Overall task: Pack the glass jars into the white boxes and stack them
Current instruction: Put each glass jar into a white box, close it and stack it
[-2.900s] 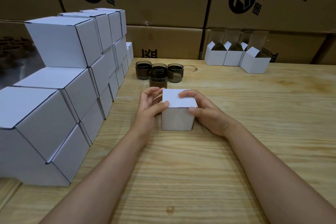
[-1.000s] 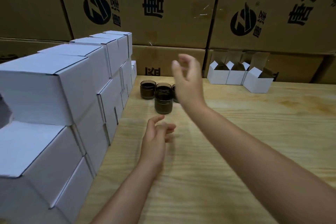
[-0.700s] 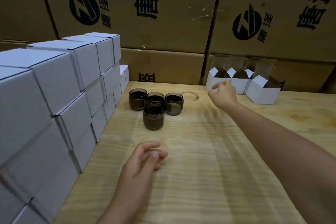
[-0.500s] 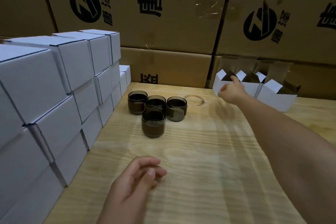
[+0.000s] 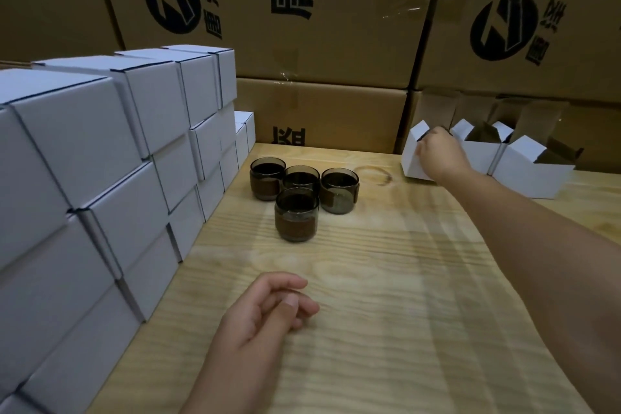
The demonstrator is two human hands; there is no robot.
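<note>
Curling over the top edge of an open white box, the fingers of the right hand grasp its front wall, with the thumb pressed against the outer face; the box leans a little, its flaps standing up, at the far right of the wooden table. The arm reaches out across the table's right side. Just beside that box, to its right, stand two more open boxes in a row against the wall of cartons, touching one another, with their brown insides showing. The left hand lies on the table near the front edge, fingers loosely bent and holding nothing, the thumb resting across them. Between the two hands, toward the back of the table, stand the glass jars: four dark, upright ones, each with a brown band round its middle, three in a row and the fourth in front of the middle one, all close together. None of them is in a box. Left of the jars rises a stepped stack of closed white boxes, three layers high, running from the near left corner back to the wall. Large brown cartons with black printed marks fill the background.
</note>
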